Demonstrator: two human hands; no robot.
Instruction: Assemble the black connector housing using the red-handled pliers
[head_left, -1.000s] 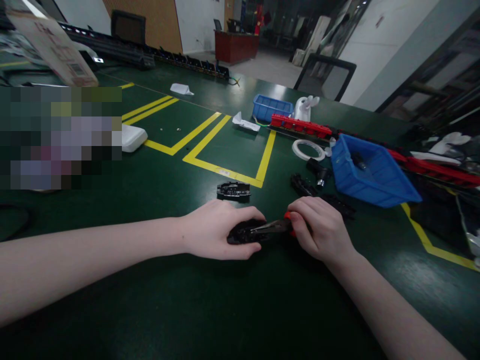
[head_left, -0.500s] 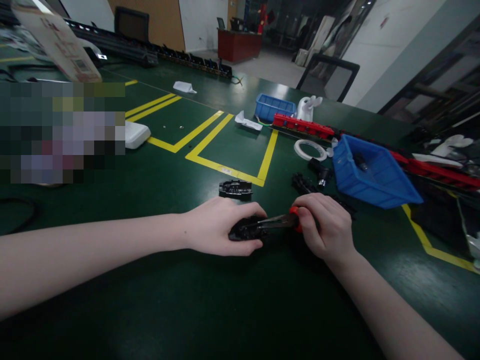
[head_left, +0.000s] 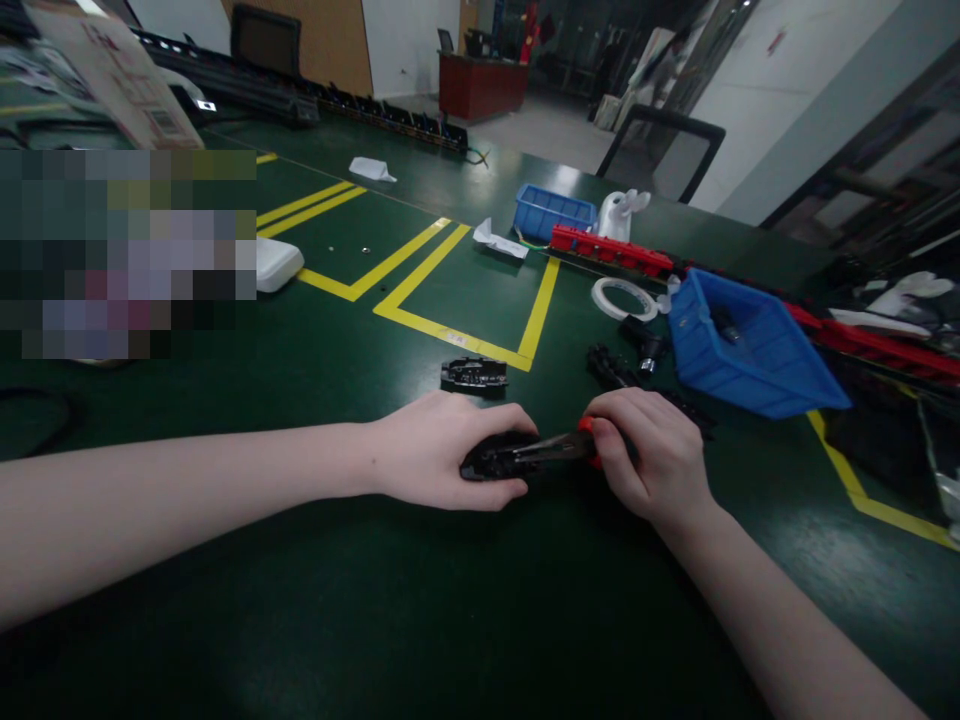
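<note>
My left hand [head_left: 442, 450] is closed round a black plastic part [head_left: 491, 460] low over the green table, thumb and fingers on its two sides. In my right hand [head_left: 656, 450] is a pair of needle-nose pliers [head_left: 555, 447] with red handles, mostly covered by my fingers. The long jaws reach left onto the black part; whether they pinch a piece of it I cannot tell. Just beyond my left hand lies a second black part [head_left: 474, 374] with silvery marks. More black parts [head_left: 611, 366] rest past my right hand, partly hidden by it.
A large blue bin [head_left: 757, 350] stands at right, near a tape roll [head_left: 624, 299] and a black fitting [head_left: 643, 345]. Farther back are a smaller blue bin [head_left: 553, 215] and a long red strip [head_left: 611, 250]. Yellow tape [head_left: 450, 340] marks the green table [head_left: 465, 620]. Pixelation covers the left side.
Both hands keep their holds on the black part and the pliers. The plier jaws look closer together than before. The view has shifted slightly.
</note>
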